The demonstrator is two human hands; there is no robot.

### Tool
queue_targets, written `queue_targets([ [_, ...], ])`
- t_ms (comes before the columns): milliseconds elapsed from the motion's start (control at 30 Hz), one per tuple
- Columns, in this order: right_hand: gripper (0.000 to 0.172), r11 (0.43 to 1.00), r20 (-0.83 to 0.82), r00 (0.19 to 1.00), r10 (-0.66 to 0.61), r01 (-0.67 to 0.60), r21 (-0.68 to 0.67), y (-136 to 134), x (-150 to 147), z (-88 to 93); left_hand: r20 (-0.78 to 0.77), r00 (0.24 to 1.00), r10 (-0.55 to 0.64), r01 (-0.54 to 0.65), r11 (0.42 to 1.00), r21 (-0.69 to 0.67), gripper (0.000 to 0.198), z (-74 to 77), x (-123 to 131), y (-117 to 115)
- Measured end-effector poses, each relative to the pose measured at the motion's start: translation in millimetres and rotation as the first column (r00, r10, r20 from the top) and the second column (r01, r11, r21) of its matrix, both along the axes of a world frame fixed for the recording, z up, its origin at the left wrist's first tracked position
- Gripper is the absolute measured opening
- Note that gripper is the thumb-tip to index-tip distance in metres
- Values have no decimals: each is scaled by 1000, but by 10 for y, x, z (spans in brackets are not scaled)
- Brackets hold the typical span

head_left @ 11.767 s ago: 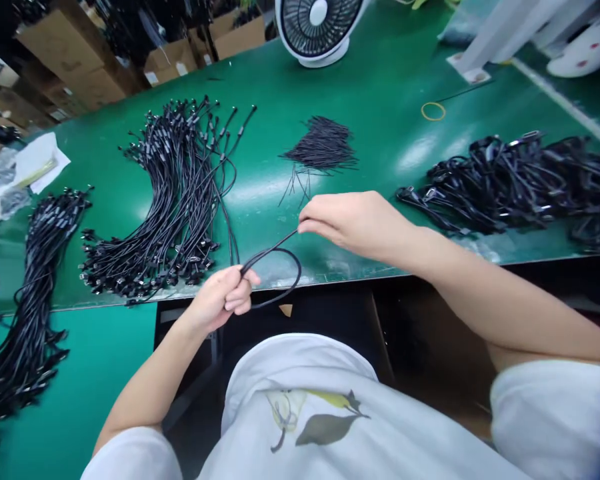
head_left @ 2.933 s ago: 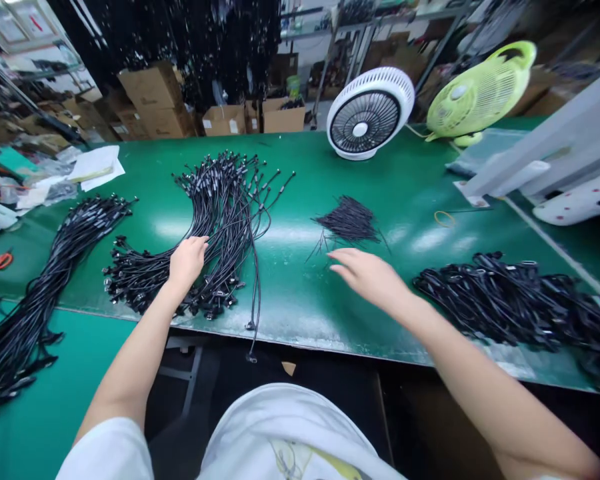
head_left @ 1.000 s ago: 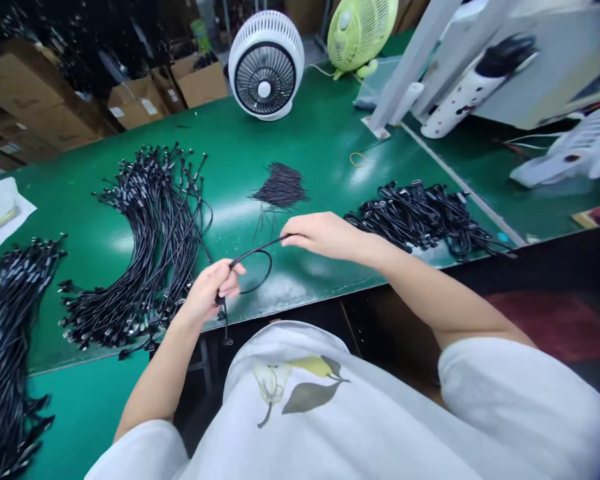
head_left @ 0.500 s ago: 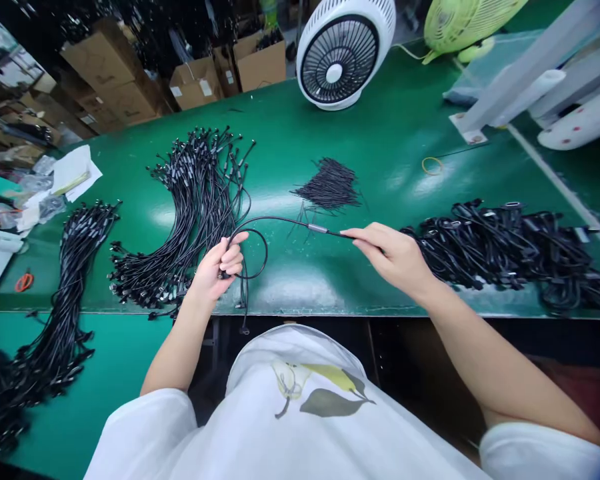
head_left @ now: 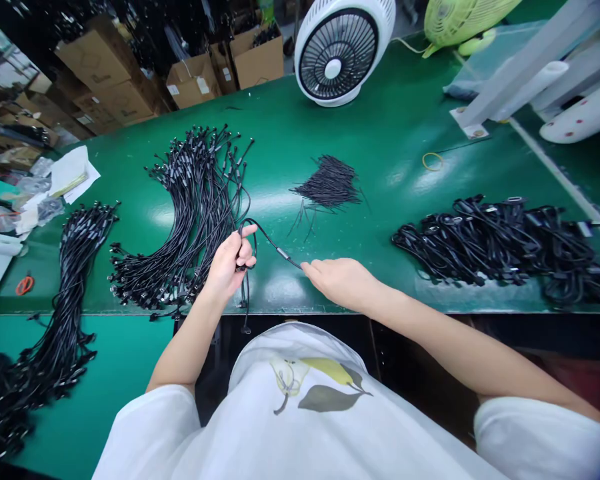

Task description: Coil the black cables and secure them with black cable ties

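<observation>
A black cable (head_left: 267, 238) with a small grey sleeve on it runs between my two hands above the green table. My left hand (head_left: 233, 261) is closed around its looped part, the index finger pointing right, and loose connector ends hang below over the table edge. Further right, my right hand (head_left: 337, 283) pinches the cable just past the grey sleeve. Beside my left hand lies a large bundle of black cables (head_left: 190, 200) with connectors at both ends. Beyond my hands is a pile of short black ties (head_left: 330, 181).
Coiled, tied black cables (head_left: 480, 240) are heaped at the right. Another long cable bundle (head_left: 77, 260) crosses onto a lower surface at the left, near orange-handled scissors (head_left: 25, 285). A white fan (head_left: 337, 60) and a grey metal post (head_left: 510, 73) stand toward the back.
My right hand has moved left and nearer to me, bringing the cable's grey sleeve closer to my left hand. The loop at my left hand has become smaller.
</observation>
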State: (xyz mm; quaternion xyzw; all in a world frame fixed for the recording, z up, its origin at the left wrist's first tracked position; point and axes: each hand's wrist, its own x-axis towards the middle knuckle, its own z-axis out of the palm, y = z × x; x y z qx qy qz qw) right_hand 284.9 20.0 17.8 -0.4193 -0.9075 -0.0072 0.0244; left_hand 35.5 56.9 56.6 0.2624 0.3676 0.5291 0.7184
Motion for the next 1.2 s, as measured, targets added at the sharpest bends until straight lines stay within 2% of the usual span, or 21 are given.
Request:
queue_targets([
  [67, 30, 997, 54, 996, -71, 73, -24, 68, 37, 34, 43, 999, 22, -21, 999, -33, 30, -5, -50, 19],
  [133, 31, 978, 74, 976, -205, 206, -8, 176, 187, 53, 131, 990, 42, -29, 995, -100, 33, 26, -172, 22],
  [200, 32, 960, 68, 957, -281, 281, 1, 264, 353, 44, 194, 980, 55, -25, 987, -158, 32, 74, -310, 7],
  [267, 32, 964, 44, 963, -264, 265, -13, 298, 447, 8, 208, 975, 84, -48, 984, -171, 30, 111, -409, -10],
  [367, 31, 980, 6, 981, -194, 194, -29, 245, 393, -47, 169, 979, 115, -98, 989, -109, 31, 96, -414, -6],
  [433, 29, 990, 6, 991, -134, 134, -53, 172, 256, -42, 62, 994, 89, -86, 995, -46, 29, 22, -314, 9],
  [500, 25, 992, 2, 1000, -14, 15, -129, 106, 82, 18, -140, 990, 31, -26, 999, 43, 26, -88, -155, 1],
  [533, 24, 982, -21, 998, 59, -62, -180, 89, -4, 67, -265, 964, -7, 34, 994, 99, 27, -146, -69, -20],
  [600, 24, 950, -135, 980, 147, -178, -255, 108, -145, 182, -505, 859, -84, 207, 959, 192, 32, -239, 80, -95],
  [667, 25, 940, -338, 938, 82, -186, -287, 195, -230, 269, -661, 731, -170, 387, 901, 197, 33, -281, 166, -189],
  [700, 24, 941, -468, 884, -5, -154, -301, 251, -256, 284, -683, 702, -204, 434, 882, 183, 33, -283, 186, -229],
  [733, 23, 942, -601, 791, -110, -111, -318, 304, -280, 274, -662, 715, -225, 439, 881, 175, 33, -277, 197, -259],
  [800, 32, 922, -801, 520, -297, -64, -383, 369, -350, 179, -511, 828, -232, 359, 919, 165, 35, -256, 215, -283],
  [833, 36, 895, -842, 388, -375, -85, -437, 371, -403, 105, -405, 889, -213, 296, 943, 153, 35, -251, 233, -281],
  [867, 36, 854, -849, 269, -455, -136, -502, 352, -470, 26, -304, 934, -189, 237, 963, 131, 34, -256, 258, -276],
  [933, 34, 729, -772, 51, -634, -294, -618, 271, -619, -111, -176, 973, -151, 165, 984, 68, 33, -302, 327, -273],
  [1000, 40, 608, -610, -154, -778, -433, -666, 173, -748, -180, -132, 982, -134, 136, 991, 11, 38, -383, 401, -299],
  [1033, 43, 574, -528, -241, -814, -472, -669, 133, -793, -185, -123, 982, -141, 140, 990, -21, 42, -426, 431, -325],
  [1100, 47, 538, -421, -335, -843, -515, -667, 81, -840, -159, -100, 977, -188, 179, 979, -97, 50, -489, 466, -390],
  [1200, 50, 512, -359, -367, -858, -551, -659, 59, -839, -114, -47, 969, -244, 230, 952, -200, 54, -485, 456, -465],
])
